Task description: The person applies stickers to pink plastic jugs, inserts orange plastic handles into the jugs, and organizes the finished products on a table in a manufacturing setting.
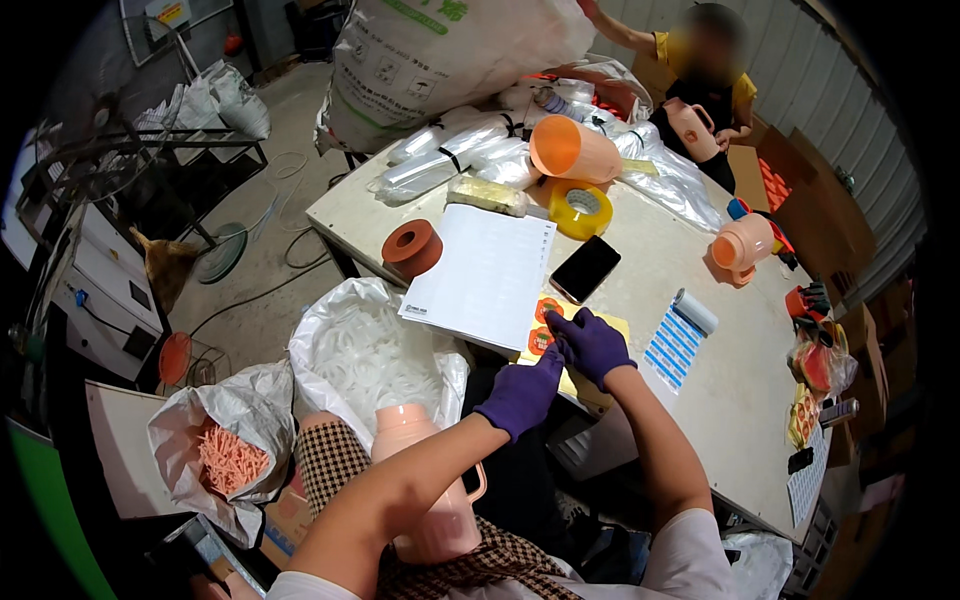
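See, behind the purple-gloved left hand [525, 396], a peach plastic jug [445, 525], then that hand and the purple-gloved right hand [598, 350], half-closed, fingertips together, with hold impossible to tell, and, ahead of left, leftward of right, equally near, the yellow paper sheet [544, 326] with round red-orange stickers [540, 342], of unclear long axis.

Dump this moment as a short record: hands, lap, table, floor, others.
left hand: purple glove, fingertips meeting the right's beside the sticker sheet; grip unclear
right hand: purple glove, at the sheet's edge; grip unclear
sticker sheet: yellowish, round orange stickers, near table edge
lap: pink jug, below left forearm
table: white paper, brown tape roll, yellow tape roll, phone, blue-and-white label strip
floor: white sack of translucent pieces
others: person across table, pink jug at their front
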A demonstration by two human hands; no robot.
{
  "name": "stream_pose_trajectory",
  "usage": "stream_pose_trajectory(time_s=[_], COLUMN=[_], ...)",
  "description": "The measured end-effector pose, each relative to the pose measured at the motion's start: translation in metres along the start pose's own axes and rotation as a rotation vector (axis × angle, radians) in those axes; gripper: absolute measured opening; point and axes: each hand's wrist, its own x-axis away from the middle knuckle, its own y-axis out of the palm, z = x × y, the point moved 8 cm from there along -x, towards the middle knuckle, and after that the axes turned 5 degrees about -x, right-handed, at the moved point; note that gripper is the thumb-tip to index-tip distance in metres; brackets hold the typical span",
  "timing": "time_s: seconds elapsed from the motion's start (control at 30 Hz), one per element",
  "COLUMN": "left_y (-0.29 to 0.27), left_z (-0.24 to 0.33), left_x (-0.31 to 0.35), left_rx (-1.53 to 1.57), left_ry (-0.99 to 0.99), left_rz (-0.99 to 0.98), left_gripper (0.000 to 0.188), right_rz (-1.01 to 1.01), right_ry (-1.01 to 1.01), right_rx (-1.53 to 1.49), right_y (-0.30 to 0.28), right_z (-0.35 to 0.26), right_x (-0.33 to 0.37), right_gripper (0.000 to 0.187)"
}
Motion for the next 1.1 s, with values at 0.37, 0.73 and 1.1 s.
stream_pose_trajectory(time_s=[0.37,0.73,1.1], left_y=[-0.084,-0.094,-0.089], left_z=[-0.060,-0.160,-0.114], left_x=[0.055,0.268,0.273], left_rx=[0.669,1.280,0.956], left_ry=[0.025,-0.586,-0.376], left_rz=[0.113,0.687,0.543], left_gripper=[0.050,0.050,0.057], right_rz=[0.556,-0.011,0.002], right_ry=[-0.149,-0.723,-0.508], right_rx=[-0.454,-0.524,-0.343], right_y=[-0.118,0.006,0.004], right_z=[-0.065,-0.241,-0.269], right_x=[0.049,0.146,0.161], right_gripper=[0.037,0.038,0.042])
